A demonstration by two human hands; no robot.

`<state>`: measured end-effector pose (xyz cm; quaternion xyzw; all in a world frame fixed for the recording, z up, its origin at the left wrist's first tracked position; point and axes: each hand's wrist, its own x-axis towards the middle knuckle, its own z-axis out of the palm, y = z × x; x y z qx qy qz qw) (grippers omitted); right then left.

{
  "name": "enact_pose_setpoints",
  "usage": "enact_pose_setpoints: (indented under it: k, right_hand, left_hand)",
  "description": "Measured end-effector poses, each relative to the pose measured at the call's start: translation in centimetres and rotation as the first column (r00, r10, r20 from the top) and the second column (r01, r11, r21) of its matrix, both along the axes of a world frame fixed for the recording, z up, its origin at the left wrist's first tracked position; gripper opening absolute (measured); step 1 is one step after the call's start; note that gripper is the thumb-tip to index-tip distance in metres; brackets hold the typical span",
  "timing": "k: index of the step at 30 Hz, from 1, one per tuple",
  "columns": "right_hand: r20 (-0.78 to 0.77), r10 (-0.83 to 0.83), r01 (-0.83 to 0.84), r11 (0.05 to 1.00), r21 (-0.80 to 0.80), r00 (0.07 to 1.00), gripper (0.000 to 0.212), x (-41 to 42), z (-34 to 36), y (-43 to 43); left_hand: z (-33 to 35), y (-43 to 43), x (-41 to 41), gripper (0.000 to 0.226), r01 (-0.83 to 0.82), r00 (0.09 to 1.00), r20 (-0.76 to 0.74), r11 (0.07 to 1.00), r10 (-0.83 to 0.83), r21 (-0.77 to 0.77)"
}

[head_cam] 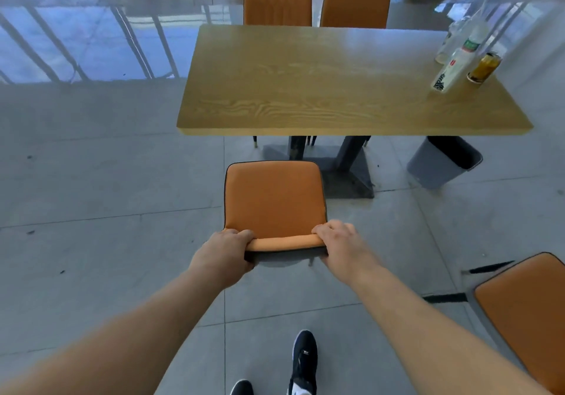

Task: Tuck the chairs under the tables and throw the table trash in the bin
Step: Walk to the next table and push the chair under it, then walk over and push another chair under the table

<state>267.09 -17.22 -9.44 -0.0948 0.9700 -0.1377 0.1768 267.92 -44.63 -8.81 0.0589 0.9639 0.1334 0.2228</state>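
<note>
Fingers of the left hand and right hand curl closed over the chair backrest, the seat just short of the surface. Tucking looks underway; next, push it straight under (bottles and bin wait right).

orange chair: untucked, near table | trash: table's right | bin: underneath

The fingertips of the left hand and right hand are hidden behind the chair backrest. The second chair is cut off by the right edge. The bottle labels are blurred beyond reading.
</note>
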Motion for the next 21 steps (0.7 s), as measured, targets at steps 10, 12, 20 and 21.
enact_pose_setpoints:
  k: [10, 12, 20, 21]
  right_hand:
    - [0.036, 0.124, -0.126, 0.99, 0.064, 0.992, 0.032, -4.4, 0.3, -0.6]
    - [0.068, 0.081, -0.084, 0.995, 0.046, 0.994, 0.04, -3.4, 1.0, -0.4]
    - [-0.237, -0.211, 0.236, 0.968, 0.081, 0.948, 0.083, 4.5, 12.9, 7.6]
    - [-0.263, -0.244, 0.28, 0.954, 0.106, 0.933, 0.085, 6.4, 14.7, 9.6]
  left_hand:
    - [1.3, -0.3, -4.2, 0.045, -0.08, 0.986, 0.141, 0.994, 0.091, -0.081]
    - [2.1, 0.5, -3.7, 0.051, -0.055, 0.983, 0.169, 0.991, 0.076, -0.123]
    - [10.4, 12.7, -2.7, 0.101, 0.24, 0.962, -0.126, 0.97, -0.244, -0.043]
    - [12.1, 15.3, -2.1, 0.102, 0.299, 0.94, -0.169, 0.954, -0.296, -0.01]
